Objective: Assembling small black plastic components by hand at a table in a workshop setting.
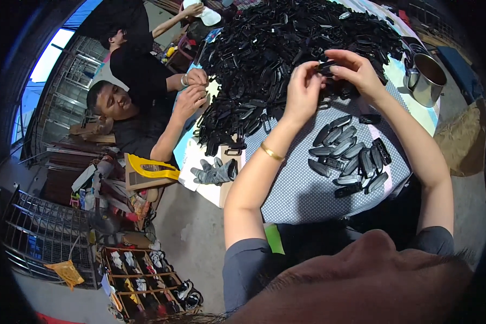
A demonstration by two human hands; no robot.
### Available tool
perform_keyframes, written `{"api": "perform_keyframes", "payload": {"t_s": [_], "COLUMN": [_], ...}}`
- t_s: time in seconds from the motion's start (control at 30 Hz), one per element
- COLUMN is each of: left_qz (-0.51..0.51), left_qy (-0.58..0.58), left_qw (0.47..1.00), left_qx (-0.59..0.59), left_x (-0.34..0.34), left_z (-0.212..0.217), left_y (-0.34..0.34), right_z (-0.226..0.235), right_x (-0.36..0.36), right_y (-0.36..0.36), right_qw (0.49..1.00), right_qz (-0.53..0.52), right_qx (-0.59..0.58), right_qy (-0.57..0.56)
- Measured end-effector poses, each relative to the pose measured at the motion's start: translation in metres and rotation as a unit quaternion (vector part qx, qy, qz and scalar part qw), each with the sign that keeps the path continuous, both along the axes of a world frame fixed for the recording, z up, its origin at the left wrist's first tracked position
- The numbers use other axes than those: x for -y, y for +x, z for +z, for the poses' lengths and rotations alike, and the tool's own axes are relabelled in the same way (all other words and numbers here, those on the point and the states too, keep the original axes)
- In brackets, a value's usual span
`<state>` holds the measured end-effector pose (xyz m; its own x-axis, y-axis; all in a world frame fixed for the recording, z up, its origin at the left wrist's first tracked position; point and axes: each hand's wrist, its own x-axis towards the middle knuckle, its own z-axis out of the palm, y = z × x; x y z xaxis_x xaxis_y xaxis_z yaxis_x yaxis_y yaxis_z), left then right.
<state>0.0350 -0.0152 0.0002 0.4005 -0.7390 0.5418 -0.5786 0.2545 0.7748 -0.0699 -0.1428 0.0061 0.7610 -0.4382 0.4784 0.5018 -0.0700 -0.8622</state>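
Note:
Both my hands are raised over the near edge of a big heap of small black plastic parts. Thumb and fingers of my right hand pinch a small black plastic part. My left hand, with a gold bangle on its wrist, has its fingertips closed against the same part from the other side. The fingers hide much of it, so its exact shape cannot be made out. Closer to me, a small group of oblong black plastic parts lies loosely on the patterned tablecloth.
A metal mug stands at the table's right edge. Grey gloves lie at the left edge, beside a yellow-handled tool. A co-worker's hands work at the heap's left side; another person is farther back. A shoe rack stands lower left.

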Motion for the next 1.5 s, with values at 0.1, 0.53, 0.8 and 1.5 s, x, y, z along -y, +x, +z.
{"api": "perform_keyframes", "payload": {"t_s": [0.1,0.53,0.8,1.5], "left_qz": [-0.055,-0.107,-0.018,-0.130], "left_qy": [0.003,0.076,0.099,-0.018], "left_qw": [0.963,0.938,0.990,0.969], "left_qx": [-0.264,-0.321,-0.094,-0.208], "left_x": [-0.013,-0.022,-0.021,-0.019], "left_z": [0.008,0.027,0.014,0.021], "left_y": [0.008,0.004,0.012,0.000], "right_z": [-0.003,-0.004,0.000,-0.013], "right_x": [-0.010,-0.008,-0.009,-0.020], "right_y": [-0.001,-0.001,-0.003,-0.001], "right_qw": [0.992,0.970,0.932,0.955], "right_qz": [-0.025,-0.119,-0.135,-0.091], "right_qx": [0.014,-0.015,-0.017,-0.101], "right_qy": [-0.121,-0.209,-0.336,-0.264]}}
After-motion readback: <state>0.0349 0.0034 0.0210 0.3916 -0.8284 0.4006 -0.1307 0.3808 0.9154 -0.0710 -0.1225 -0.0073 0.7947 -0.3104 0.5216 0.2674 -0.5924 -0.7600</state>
